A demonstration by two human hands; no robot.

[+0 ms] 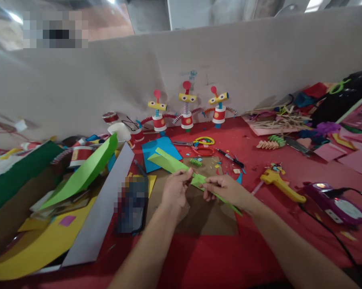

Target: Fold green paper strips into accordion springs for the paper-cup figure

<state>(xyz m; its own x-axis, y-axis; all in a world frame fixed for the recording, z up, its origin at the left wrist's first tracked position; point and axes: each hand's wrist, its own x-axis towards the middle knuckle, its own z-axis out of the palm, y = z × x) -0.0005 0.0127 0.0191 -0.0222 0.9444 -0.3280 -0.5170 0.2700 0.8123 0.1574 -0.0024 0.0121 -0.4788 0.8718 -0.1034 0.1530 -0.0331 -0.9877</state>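
Both hands hold a long piece of light green paper [171, 163] with folds in it, above a brown cardboard sheet [211, 218]. My left hand [177, 186] pinches it near the middle, fingers closed. Close by on the right, my right hand [218, 188] grips the same paper with fingertips pressed together; a narrow end sticks out beneath the wrist. Just beyond lie a small green paper coil [195, 162], blue paper [161, 150], scissors [199, 145] with yellow and red handles, and a black pen [230, 158].
Three paper-cup robot figures [187, 119] stand against the grey partition [114, 76]. At right are a yellow glue gun [281, 186] and a purple power box [338, 204] with black cables. A phone [132, 204] and a box of coloured paper [99, 216] occupy the left.
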